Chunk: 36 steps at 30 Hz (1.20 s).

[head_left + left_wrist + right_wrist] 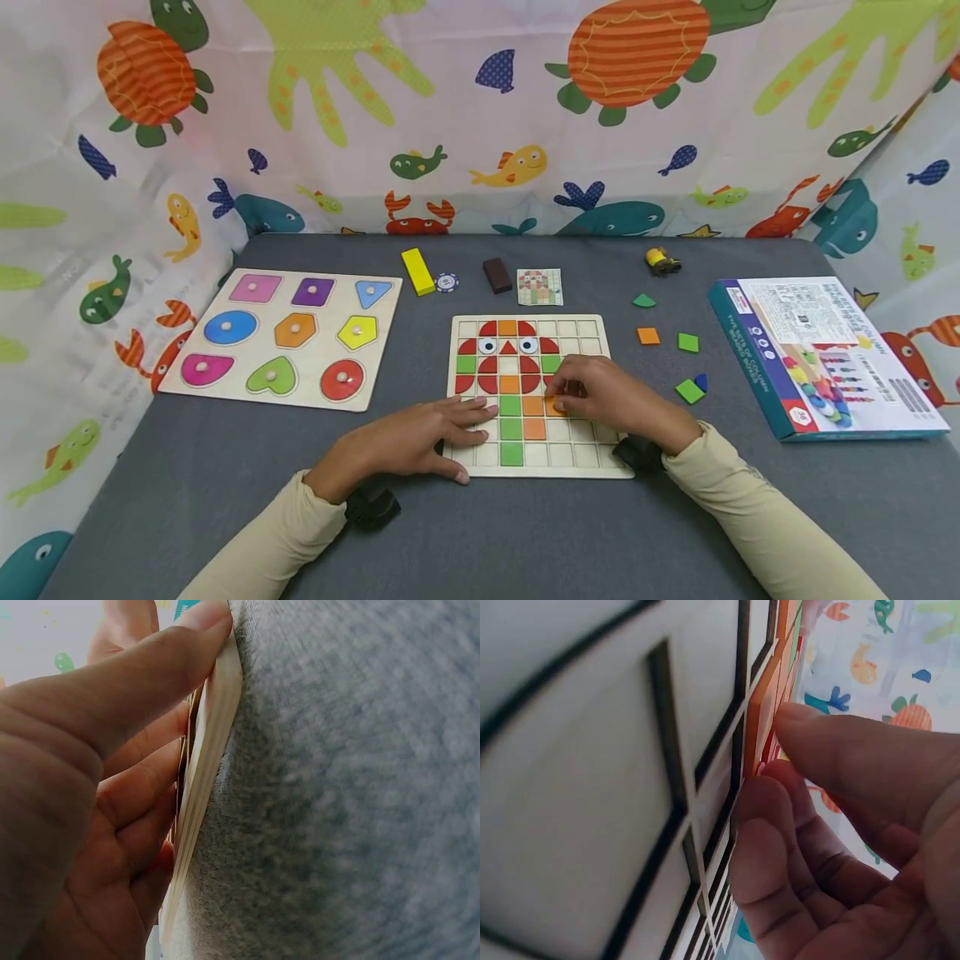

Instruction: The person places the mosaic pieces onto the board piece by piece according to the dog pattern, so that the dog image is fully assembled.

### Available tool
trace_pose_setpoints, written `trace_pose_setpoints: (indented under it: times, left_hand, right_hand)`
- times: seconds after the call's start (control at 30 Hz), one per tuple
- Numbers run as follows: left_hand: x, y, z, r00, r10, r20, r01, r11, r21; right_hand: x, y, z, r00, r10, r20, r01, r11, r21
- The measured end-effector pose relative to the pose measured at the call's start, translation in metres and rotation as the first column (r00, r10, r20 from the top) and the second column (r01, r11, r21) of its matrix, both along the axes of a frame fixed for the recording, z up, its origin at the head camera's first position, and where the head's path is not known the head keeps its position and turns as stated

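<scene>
A wooden grid board (592, 456) lies on the grey table, partly filled with red, orange, green and white tiles that form a figure with two eyes. My left hand (420, 435) rests across its left side, fingers extended over the grid; the thumb (161, 671) lies along the board's edge in the left wrist view. With thumb and fingertips, my right hand (606, 393) pinches an orange square tile (759, 712) at a cell right of the figure's orange column. In the right wrist view that tile stands slightly proud of the grid.
Loose tiles lie right of the board, among them an orange square (648, 336) and a green square (687, 342). A pegged shape puzzle (300, 287) is at left, a box (825, 358) at right. Behind are a pattern card (539, 287), yellow block (417, 272), brown block (497, 275) and toy vehicle (662, 262).
</scene>
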State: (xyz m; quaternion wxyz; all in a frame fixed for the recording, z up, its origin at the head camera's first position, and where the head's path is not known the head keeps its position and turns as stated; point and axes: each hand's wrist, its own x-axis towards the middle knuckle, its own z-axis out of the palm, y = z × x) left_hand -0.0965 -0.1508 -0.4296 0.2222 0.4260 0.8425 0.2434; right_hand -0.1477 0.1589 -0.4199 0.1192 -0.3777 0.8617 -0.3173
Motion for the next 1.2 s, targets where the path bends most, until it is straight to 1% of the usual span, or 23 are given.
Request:
trace_pose_setpoints:
  times: [0.13, 0.2, 0.3, 0.4, 0.53, 0.67, 0.73, 0.9, 1.07, 1.2]
  left_hand:
    - [0.000, -0.001, 0.000, 1.000, 0.000, -0.002, 0.000, 1.000, -0.002]
    - [0.000, 0.000, 0.000, 1.000, 0.000, -0.003, 0.000, 1.000, -0.004]
    - [0.000, 0.000, 0.000, 1.000, 0.001, -0.004, -0.001, 1.000, -0.004]
    - [0.001, 0.001, 0.000, 1.000, 0.002, -0.002, -0.002, 1.000, -0.005]
    - [0.001, 0.000, 0.001, 1.000, 0.005, 0.005, -0.005, 1.000, -0.001]
    - [0.001, 0.000, 0.000, 1.000, 0.008, 0.010, -0.008, 1.000, 0.005]
    - [0.001, 0.000, -0.001, 1.000, 0.007, 0.008, -0.007, 1.000, 0.006]
    - [0.001, 0.000, -0.002, 1.000, 0.004, 0.005, -0.004, 1.000, 0.009]
    - [0.001, 0.000, -0.001, 1.000, 0.007, 0.007, -0.007, 1.000, 0.010]
    - [0.002, 0.000, 0.000, 1.000, 0.009, 0.015, -0.009, 1.000, 0.011]
  right_hand:
    - [-0.003, 0.003, 0.002, 0.999, -0.026, 0.018, 0.027, 1.000, -0.015]
    - [-0.006, 0.008, 0.005, 0.998, -0.061, 0.035, 0.062, 0.998, -0.023]
    - [-0.013, 0.018, 0.010, 0.992, -0.123, 0.041, 0.123, 0.992, -0.004]
    - [-0.021, 0.031, 0.014, 0.981, -0.193, 0.020, 0.192, 0.981, 0.030]
    - [-0.029, 0.049, 0.016, 0.961, -0.276, 0.001, 0.276, 0.960, 0.055]
    - [-0.036, 0.064, 0.015, 0.943, -0.333, 0.018, 0.331, 0.941, 0.076]
    - [-0.039, 0.070, 0.013, 0.936, -0.353, 0.004, 0.351, 0.932, 0.089]
    - [-0.043, 0.084, 0.011, 0.927, -0.372, -0.044, 0.374, 0.917, 0.138]
    - [-0.047, 0.090, 0.009, 0.932, -0.362, -0.033, 0.361, 0.913, 0.189]
    - [-0.049, 0.091, 0.005, 0.933, -0.357, -0.034, 0.357, 0.912, 0.203]
